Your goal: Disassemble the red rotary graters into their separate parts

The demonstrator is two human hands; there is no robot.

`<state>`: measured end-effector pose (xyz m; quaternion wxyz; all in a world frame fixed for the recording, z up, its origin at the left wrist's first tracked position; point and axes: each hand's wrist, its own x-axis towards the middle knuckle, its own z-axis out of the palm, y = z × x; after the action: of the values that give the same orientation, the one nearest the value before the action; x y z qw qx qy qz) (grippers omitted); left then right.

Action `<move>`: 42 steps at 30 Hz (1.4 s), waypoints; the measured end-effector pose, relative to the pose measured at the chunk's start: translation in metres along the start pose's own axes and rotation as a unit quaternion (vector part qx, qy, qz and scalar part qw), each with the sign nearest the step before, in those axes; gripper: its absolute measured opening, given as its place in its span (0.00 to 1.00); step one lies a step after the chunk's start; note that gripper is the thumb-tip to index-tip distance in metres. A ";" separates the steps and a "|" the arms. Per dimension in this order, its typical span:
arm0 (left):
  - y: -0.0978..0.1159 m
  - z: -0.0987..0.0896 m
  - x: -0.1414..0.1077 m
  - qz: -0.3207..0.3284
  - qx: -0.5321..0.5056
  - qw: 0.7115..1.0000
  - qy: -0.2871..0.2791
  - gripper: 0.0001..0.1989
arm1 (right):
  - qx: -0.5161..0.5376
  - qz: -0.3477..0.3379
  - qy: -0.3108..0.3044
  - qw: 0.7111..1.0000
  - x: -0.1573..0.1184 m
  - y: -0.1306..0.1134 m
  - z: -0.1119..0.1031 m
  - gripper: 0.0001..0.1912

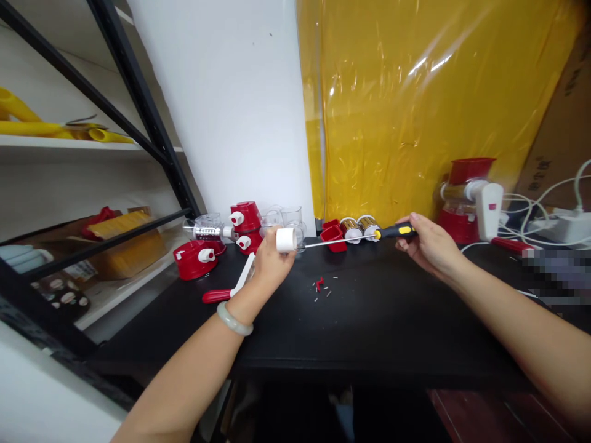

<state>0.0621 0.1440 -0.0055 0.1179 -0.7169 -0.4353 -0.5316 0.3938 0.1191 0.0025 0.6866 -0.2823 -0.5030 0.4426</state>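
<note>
My left hand [272, 266] is closed around a white plastic cylindrical part [287, 240], whose round end faces right. A white crank arm with a red handle [217, 296] sticks out to the left beside that hand; whether it joins the white part is hidden. My right hand [427, 243] grips a long screwdriver [398, 231] by its black and yellow handle. The thin shaft runs left, nearly level, and its tip is at or just beside the white part; contact cannot be made out. Below lie several small screws [329, 293] and a small red piece [319, 283].
Red grater bases [194, 261] and stacked red housings [246, 224] stand at the back left. Metal grating drums [368, 226] and red hoppers [333, 237] sit behind the shaft. An assembled red and white grater [466, 203] stands at right near white cables [526, 215]. A shelf rack [138, 80] borders the left.
</note>
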 end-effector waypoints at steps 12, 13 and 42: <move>0.013 -0.004 0.005 -0.029 0.125 0.987 -0.095 0.19 | -0.099 -0.017 0.064 0.993 0.009 0.010 -0.012 0.17; 0.015 -0.005 0.006 -0.034 0.136 0.983 -0.115 0.18 | -0.112 -0.020 0.073 0.991 0.011 0.013 -0.014 0.17; 0.019 -0.006 0.006 -0.140 -0.206 0.900 -0.357 0.16 | -0.227 0.087 0.201 0.949 0.030 0.032 -0.050 0.06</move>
<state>0.0728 0.1313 0.0079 -0.2714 -0.7987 -0.4246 -0.3289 0.4338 0.1636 -0.0275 0.6498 -0.5564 -0.4159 0.3085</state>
